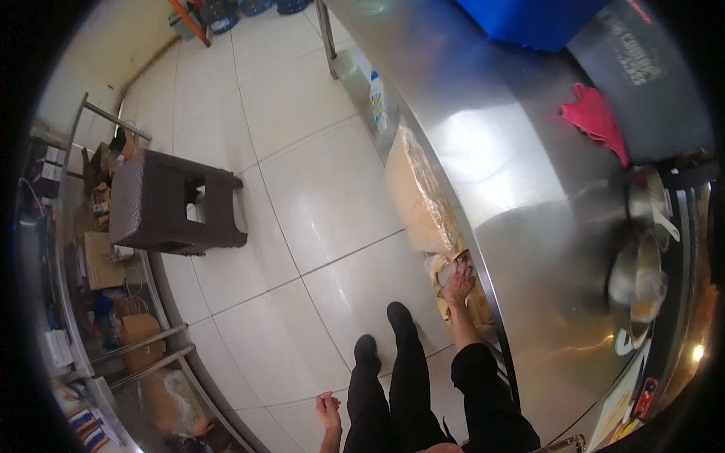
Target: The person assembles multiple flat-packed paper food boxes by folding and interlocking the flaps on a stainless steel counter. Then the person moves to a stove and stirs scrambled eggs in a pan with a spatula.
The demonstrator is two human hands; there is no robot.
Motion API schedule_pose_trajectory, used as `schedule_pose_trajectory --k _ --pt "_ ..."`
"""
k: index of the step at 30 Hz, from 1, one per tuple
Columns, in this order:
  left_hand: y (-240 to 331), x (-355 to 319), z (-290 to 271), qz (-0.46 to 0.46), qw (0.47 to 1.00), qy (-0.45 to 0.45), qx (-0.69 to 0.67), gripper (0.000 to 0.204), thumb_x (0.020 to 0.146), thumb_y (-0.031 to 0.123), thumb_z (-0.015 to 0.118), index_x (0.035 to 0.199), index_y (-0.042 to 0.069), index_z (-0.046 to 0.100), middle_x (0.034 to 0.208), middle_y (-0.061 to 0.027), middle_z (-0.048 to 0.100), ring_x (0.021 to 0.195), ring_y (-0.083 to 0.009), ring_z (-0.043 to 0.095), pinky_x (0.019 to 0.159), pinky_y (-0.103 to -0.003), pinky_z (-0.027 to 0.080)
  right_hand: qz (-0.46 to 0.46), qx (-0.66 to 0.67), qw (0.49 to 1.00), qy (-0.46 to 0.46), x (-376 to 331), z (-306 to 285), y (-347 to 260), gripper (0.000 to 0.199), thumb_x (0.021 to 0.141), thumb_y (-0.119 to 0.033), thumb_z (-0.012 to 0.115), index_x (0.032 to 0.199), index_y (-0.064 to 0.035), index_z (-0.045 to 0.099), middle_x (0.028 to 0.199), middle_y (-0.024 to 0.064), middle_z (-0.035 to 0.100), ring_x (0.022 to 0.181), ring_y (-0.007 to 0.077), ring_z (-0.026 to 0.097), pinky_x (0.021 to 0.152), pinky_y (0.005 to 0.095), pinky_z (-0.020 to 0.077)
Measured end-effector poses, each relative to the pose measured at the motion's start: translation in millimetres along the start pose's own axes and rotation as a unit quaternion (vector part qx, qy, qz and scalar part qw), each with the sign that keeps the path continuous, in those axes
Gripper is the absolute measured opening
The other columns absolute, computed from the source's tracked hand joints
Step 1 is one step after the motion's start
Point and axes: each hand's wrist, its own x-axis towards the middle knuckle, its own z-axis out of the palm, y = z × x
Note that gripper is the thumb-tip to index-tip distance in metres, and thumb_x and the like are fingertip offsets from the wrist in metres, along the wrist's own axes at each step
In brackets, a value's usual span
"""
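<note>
Beneath the steel table's edge, my right hand (458, 282) reaches down to an opened brown paper bag (477, 308). Its fingers are stretched and slightly apart, resting against a pale, translucent part at the bag's mouth; what lies beneath them is hidden. A large brown package wrapped in clear plastic (421, 192) stands just beyond that hand. Low beside my legs hangs my left hand (328, 411), loosely bent with its fingers partly apart, holding nothing I can see.
The steel table (498, 219) runs along my right, bearing a pink cloth (594, 121) and metal bowls (625, 283). A blue-capped bottle (377, 98) stands past the package. At left, a dark brown stool (177, 200) stands on the tiled floor (332, 204) before a cluttered metal rack (143, 355).
</note>
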Motion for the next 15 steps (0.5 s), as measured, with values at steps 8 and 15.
schedule_pose_trajectory --k 8,15 --pt "-8.1 -38.4 15.3 -0.099 0.991 0.065 0.062 0.017 0.094 0.016 0.049 0.108 0.005 0.052 0.073 -0.0045 0.058 0.065 -0.0130 0.058 0.059 -0.026 0.047 -0.001 0.030 0.997 0.077 -13.3 6.3 -1.9 0.091 0.057 -0.023 0.087 0.133 -0.0132 0.037 0.138 0.0129 0.039 0.130 0.0346 0.036 0.097 0.0493 0.0416" --pt "47.1 -26.9 40.1 0.025 0.999 -0.045 0.007 0.035 0.097 0.014 0.046 0.129 0.003 0.036 0.079 -0.0081 0.058 0.071 -0.0142 0.058 0.065 -0.028 0.048 -0.061 0.024 0.988 0.140 -6.3 15.7 13.1 0.081 0.061 -0.018 0.084 0.129 -0.0136 0.041 0.130 0.0119 0.046 0.118 0.0342 0.047 0.091 0.0469 0.0454"
